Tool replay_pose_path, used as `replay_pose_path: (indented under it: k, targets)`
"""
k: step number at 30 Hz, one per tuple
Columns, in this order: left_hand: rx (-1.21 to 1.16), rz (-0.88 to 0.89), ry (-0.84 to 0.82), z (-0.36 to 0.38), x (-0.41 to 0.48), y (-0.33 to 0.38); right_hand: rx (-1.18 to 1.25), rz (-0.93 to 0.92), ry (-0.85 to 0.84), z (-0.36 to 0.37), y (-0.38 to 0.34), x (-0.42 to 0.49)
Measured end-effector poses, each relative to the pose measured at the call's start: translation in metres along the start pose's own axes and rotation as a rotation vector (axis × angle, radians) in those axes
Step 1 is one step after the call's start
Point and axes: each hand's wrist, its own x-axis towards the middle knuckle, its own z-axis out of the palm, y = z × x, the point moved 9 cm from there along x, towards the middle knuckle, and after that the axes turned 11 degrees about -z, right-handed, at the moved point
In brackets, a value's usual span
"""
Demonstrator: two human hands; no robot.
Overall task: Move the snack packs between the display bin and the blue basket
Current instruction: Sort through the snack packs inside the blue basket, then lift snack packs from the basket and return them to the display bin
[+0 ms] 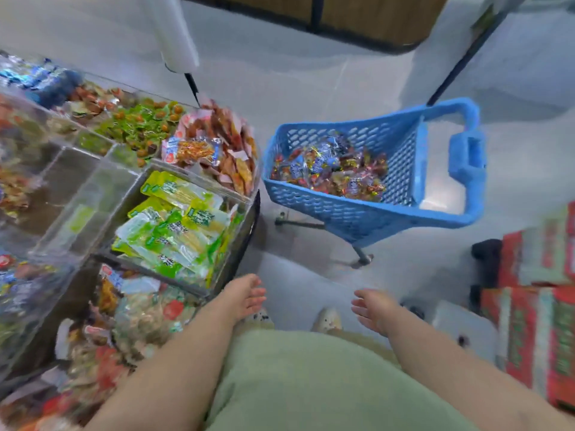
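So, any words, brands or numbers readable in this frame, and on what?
None can be read.
Green snack packs in the display bin: dark print, too blurred.
Snack packs in the blue basket: print too blurred.
Red cartons on the right: markings too blurred.

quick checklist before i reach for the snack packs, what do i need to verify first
1. Left hand free: ok, fingers relaxed, holds nothing.
2. Right hand free: ok, open and holds nothing.
3. Blue basket upright beside the display: ok, it stands on the floor just right of the bins.
4. Snack packs in the basket: ok, a pile covers its bottom.
5. Room in the display: cannot tell for sure; the clear compartment looks nearly empty, while the one with green packs is full.
6. Which bin these packs belong to: cannot tell, labels are blurred.
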Motion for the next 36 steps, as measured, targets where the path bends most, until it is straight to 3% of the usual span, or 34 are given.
replay_pose_path:
  k: [5, 12, 17, 21, 28, 36]
  targets:
    - [0.104, 0.018, 0.100, 0.046, 0.012, 0.006, 0.038, 0.079, 0.048, -0.071, 0.021, -0.001]
    - [0.352, 0.164, 0.206, 0.097, 0.011, 0.078, 0.128, 0.084, 0.052, -0.109, 0.023, 0.014]
    - [0.493, 0.178, 0.279, 0.098, 0.019, 0.128, 0.101, 0.061, 0.093, -0.116, -0.015, 0.036]
    - [0.497, 0.110, 0.242, 0.089, 0.031, 0.165, 0.037, 0.067, 0.094, -0.111, -0.044, 0.058]
    - [0.648, 0.163, 0.281, 0.073, 0.036, 0.286, -0.097, 0.022, 0.071, -0.089, -0.143, 0.091]
    - [0.864, 0.248, 0.285, 0.084, 0.040, 0.395, -0.006, -0.078, 0.104, -0.074, -0.234, 0.123]
